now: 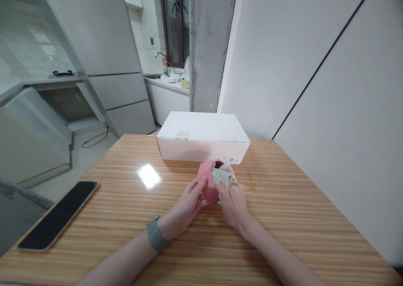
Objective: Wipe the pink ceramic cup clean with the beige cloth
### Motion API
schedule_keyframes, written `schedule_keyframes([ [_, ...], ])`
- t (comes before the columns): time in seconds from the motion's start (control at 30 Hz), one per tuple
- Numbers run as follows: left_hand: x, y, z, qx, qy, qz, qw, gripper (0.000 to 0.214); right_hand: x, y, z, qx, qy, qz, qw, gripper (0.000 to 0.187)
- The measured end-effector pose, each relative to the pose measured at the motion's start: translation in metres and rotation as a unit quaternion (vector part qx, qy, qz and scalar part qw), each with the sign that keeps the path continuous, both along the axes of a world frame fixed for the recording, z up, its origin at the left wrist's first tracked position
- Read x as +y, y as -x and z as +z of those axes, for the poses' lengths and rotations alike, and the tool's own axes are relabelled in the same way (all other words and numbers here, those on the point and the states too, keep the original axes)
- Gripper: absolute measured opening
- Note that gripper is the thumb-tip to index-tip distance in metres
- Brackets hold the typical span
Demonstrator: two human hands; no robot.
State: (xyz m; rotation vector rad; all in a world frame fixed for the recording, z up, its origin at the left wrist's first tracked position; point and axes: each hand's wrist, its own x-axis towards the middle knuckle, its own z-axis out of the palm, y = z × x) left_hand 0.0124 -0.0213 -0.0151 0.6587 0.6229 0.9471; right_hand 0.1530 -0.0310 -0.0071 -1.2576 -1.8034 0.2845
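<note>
Over the middle of the wooden table [126, 219], my left hand [189, 204] is closed around a small pink pouch-like object [209, 181]. A grey watch band sits on that wrist. My right hand [233, 204] pinches a pale grey-white cloth [223, 176] at the pink object's open top, where a dark opening shows. Both hands touch the pink object. I cannot tell how much of the cloth is inside it.
A closed white cardboard box [201, 137] stands just behind my hands. A dark phone [59, 214] lies screen up near the table's left edge. A white wall runs along the right. Behind are a concrete pillar, a counter with a tap, and grey cabinets.
</note>
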Motion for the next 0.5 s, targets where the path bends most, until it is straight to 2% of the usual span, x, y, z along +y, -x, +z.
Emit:
schedule_keyframes([
  [0.17,0.014,0.010,-0.007,0.075,0.025,-0.004,0.997,0.050,0.002,-0.010,0.012,-0.071,-0.032,0.124,0.989,0.037],
  [0.23,0.017,0.012,-0.012,0.096,0.044,0.007,0.994,0.053,0.002,-0.012,0.015,-0.068,-0.032,0.145,0.987,0.037],
  [0.37,0.014,0.015,-0.010,0.079,0.022,-0.021,0.996,0.056,0.002,-0.012,0.015,-0.054,-0.031,0.098,0.993,0.037],
  [0.5,0.006,0.013,0.002,0.051,-0.062,-0.062,0.995,0.041,0.000,-0.011,0.009,-0.012,-0.015,0.026,0.999,0.040],
])
